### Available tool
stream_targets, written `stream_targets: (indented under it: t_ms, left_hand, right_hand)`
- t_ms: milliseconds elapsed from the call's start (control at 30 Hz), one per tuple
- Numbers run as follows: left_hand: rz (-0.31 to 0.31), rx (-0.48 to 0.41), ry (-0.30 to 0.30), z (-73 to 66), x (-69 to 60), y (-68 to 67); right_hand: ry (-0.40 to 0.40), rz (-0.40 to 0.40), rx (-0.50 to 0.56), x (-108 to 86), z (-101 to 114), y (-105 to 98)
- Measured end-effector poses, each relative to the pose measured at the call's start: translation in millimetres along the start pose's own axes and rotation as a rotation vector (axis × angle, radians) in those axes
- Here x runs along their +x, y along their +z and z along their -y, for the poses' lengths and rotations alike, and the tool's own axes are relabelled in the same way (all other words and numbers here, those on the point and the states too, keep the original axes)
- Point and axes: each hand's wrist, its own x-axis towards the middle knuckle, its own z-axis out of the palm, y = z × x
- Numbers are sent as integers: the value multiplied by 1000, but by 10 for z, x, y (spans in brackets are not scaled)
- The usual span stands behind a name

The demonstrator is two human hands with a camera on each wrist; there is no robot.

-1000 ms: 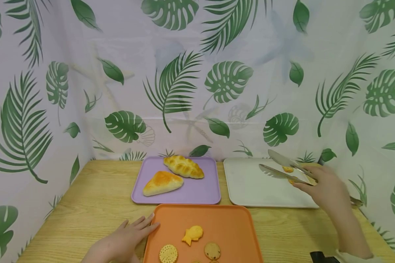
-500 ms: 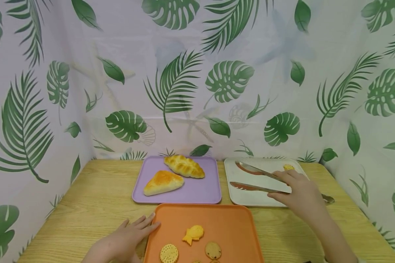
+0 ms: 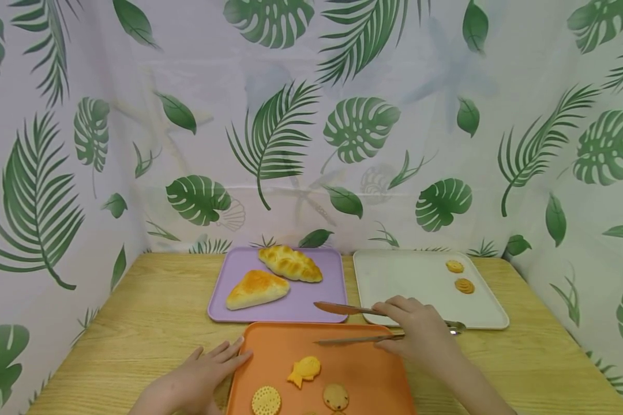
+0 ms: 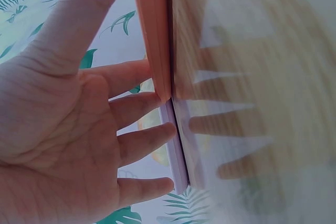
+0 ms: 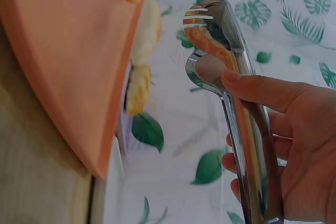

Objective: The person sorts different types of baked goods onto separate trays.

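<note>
Head view: right hand (image 3: 420, 329), fingers curled round tongs (image 3: 337, 309) near the orange tray (image 3: 366, 372); left hand (image 3: 194, 374), fingers spread, touches its edge.

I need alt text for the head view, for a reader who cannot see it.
A person's right-hand grip holds spread metal tongs near the back of an orange tray with a fish-shaped cookie and round cookies; the left-hand grip touches its left edge. Behind, a purple tray bears a triangular bread and braided loaf, a white tray two small cookies.
</note>
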Motion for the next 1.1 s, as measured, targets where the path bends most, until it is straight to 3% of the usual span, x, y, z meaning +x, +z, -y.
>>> stream_targets:
  t_ms: [267,433,600,833,1100]
  left_hand:
    - [9,-11,-9,-229,-109,-168]
    - [0,-5,-24,-384,-174,-263]
    - [9,-5,-33,-412,-184,-282]
    - [7,-18,-26,-299,-152,-225]
    - [6,-20,-58,-376,-190,-246]
  right_hand:
    - [-3,178,67,-15,217,197]
    - [-41,215,55,-22,262,281]
    - [-59,241,29,-9,292,345]
    - [-106,200,3,14,324,373]
    - [-82,125,-24,24,193,307]
